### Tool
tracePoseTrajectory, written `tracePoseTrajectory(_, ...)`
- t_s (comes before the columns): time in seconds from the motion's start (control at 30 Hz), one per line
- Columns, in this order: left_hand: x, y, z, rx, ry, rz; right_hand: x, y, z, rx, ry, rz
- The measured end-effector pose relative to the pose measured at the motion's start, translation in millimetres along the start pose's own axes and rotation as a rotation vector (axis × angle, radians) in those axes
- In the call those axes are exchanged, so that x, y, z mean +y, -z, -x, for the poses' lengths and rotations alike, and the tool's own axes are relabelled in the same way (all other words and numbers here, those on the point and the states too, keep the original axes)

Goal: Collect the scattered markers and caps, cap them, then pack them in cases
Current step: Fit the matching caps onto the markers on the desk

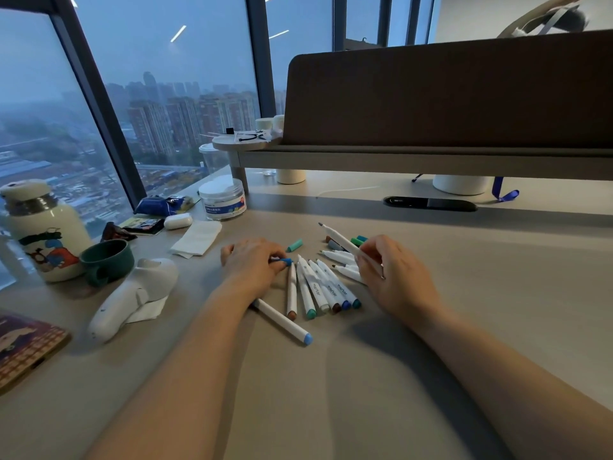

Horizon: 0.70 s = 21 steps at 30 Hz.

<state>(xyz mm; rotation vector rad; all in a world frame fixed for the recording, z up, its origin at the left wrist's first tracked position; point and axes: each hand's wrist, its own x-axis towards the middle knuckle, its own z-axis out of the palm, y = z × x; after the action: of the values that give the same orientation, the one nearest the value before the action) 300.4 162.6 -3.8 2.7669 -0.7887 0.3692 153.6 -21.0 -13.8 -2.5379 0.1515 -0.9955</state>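
Head view: right grip (394,277) holds uncapped marker (341,242), left grip (252,264) pinches blue cap (286,261).

Bench (464,310) with markers, caps and two hands, seen from above.

Left hand (253,263) pinches a blue cap (285,261) at its fingertips. Right hand (394,277) holds an uncapped marker (345,242), dark tip pointing away. Between the hands lies a fan of white markers (318,290), coloured ends toward the person. One lone marker (282,322) lies partly under the left wrist, and a teal cap (294,245) sits loose nearby. To the left stand a flask (43,230), a green cup (106,258), a clear tub (223,199) and a tissue (197,239).
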Motion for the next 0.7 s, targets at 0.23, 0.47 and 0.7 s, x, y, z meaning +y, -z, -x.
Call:
tracePoseTrajectory(0.23, 7, 16, 15, 0.151, -0.045, 0.281, -3, 2, 1, 0.037, -0.049, -0.224)
tracePoseTrajectory(0.47, 16, 35, 39, 0.013, 0.026, 1.007, -8, 15, -2, -0.069, -0.348, -0.832)
tracePoseTrajectory(0.7, 22, 36, 42, -0.034, 0.052, 1.079, -14, 17, -1, -0.129, -0.34, -0.855)
